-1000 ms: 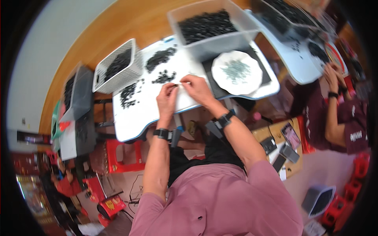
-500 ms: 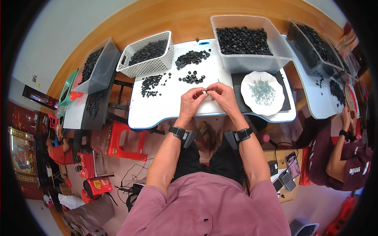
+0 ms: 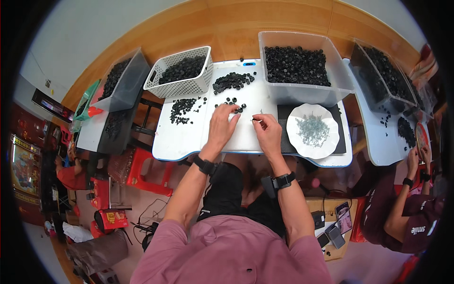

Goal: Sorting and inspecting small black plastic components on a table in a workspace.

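My left hand reaches to the small group of round black caps in the middle of the white table. Its fingertips touch or hover at the caps, and the thumb stands apart from them. Just to the right, my right hand pinches a small black piece between thumb and fingertips; its exact kind is too small to make out. Farther back lies a larger heap of black caps. Smaller black parts are scattered on the left. A white scalloped plate holds small pale, greenish pieces.
Behind the heaps stand a white perforated basket and a clear plastic bin, both full of black parts. The plate rests on a dark mat. At a neighbouring table on the right, another person's hands are at work.
My hands, together before, have come apart. The left has moved left to the caps; the right has lowered slightly with the small piece. The view has shifted a little.
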The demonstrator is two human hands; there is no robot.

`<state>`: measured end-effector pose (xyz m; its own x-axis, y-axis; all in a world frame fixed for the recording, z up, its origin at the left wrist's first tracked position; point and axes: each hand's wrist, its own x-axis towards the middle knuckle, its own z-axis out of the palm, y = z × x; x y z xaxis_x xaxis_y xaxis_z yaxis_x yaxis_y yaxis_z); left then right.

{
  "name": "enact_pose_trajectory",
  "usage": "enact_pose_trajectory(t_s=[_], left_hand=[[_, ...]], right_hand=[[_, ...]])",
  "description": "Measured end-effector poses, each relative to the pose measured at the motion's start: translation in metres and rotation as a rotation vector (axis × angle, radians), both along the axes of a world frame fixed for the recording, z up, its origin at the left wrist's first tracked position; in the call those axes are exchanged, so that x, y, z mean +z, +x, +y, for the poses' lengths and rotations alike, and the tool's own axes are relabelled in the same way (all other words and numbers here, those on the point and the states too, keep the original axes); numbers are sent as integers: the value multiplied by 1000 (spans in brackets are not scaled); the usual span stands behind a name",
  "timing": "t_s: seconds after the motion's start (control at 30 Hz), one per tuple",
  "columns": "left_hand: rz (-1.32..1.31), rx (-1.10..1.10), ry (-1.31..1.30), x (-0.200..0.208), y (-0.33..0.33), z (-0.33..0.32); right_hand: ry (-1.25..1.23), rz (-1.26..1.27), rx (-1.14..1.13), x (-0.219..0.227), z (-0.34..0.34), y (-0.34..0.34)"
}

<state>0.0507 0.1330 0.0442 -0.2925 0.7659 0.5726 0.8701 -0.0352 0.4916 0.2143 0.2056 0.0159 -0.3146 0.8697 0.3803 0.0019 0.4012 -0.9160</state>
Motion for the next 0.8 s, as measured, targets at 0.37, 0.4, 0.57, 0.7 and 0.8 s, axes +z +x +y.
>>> enact_pose_trajectory(t_s=[0.37, 0.4, 0.57, 0.7, 0.8], left_hand=[[172, 102, -236, -3, -7, 37], [173, 66, -224, -4, -7, 36], [138, 22, -216, -4, -8, 37], [100, 52, -129, -14, -21, 30], [103, 58, -94, -17, -25, 28]], right_hand=[[26, -44, -4, 3, 0, -3], [36, -44, -6, 3, -1, -3], [40, -52, -47, 2, 0, -2], [53, -77, -70, 0, -1, -3], [72, -97, -88, 2, -2, -3]])
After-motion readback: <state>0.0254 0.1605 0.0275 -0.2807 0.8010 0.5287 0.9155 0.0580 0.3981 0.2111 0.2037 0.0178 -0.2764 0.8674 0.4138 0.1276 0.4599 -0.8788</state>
